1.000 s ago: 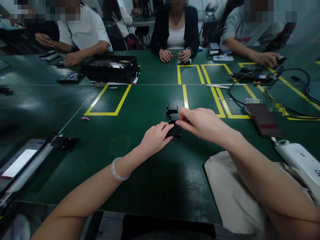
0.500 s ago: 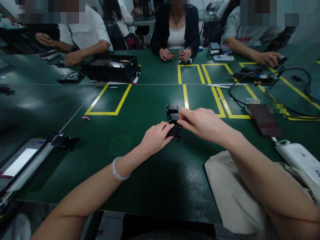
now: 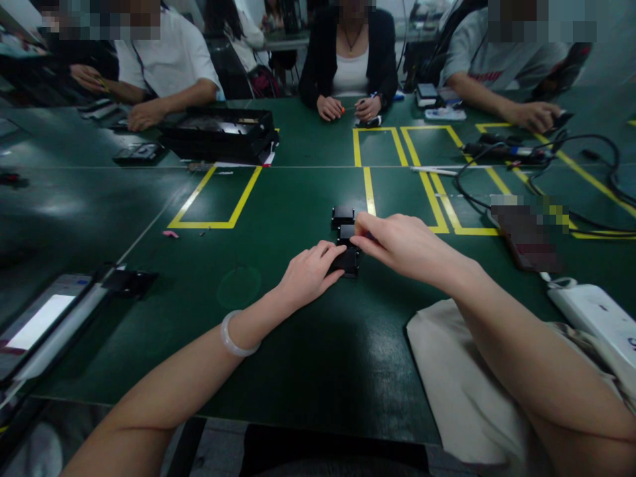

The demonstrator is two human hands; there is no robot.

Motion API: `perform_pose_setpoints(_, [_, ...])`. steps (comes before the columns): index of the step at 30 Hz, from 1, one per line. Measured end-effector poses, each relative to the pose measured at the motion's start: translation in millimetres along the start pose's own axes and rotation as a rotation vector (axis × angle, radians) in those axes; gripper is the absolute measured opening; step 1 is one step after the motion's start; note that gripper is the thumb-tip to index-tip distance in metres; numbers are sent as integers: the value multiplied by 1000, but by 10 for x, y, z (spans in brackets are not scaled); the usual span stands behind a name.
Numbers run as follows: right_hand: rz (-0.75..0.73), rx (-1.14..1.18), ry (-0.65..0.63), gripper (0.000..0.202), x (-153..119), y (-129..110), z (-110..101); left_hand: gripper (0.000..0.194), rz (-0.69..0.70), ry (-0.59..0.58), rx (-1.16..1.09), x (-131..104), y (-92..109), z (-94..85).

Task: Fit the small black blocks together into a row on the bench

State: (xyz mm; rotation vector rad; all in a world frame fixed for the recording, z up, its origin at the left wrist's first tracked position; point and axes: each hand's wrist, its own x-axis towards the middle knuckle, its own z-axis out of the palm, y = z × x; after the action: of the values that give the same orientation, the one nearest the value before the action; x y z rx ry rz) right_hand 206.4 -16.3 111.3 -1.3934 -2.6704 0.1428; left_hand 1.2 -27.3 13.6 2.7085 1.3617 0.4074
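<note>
Three small black blocks stand in a column on the green table (image 3: 293, 199). The far block (image 3: 343, 214) is untouched by either hand. My left hand (image 3: 311, 275) grips the near block (image 3: 348, 262), fingers on top and thumb at its near side. Beside the middle block (image 3: 346, 233), my right hand (image 3: 392, 245) is pinched at its right edge. Whatever lies between those fingertips is too small or too hidden to make out.
A black tray (image 3: 218, 136) sits at the back left, a lit phone (image 3: 44, 321) at the left. To the right are a dark phone (image 3: 527, 235), a white power strip (image 3: 596, 318), cables and a beige cloth (image 3: 462, 377). People sit opposite.
</note>
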Motion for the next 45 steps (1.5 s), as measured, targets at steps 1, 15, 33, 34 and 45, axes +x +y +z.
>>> perform_pose_setpoints(1, [-1,4,3,24,1,2,2,41,0,-2,-22,0,-11,2])
perform_pose_setpoints(15, [-22,16,11,22,8,5,7,42,21,-41,-413,49,-249,40])
perform_pose_setpoints(33, [-21,44,34,23,16,6,38,43,44,-50,-476,74,-311,66])
perform_pose_setpoints(34, [-23,44,31,22,16,9,37,43,45,-51,-476,74,-313,66])
perform_pose_setpoints(45, [-2,51,27,21,20,44,55,45,55,-49,-496,59,-334,87])
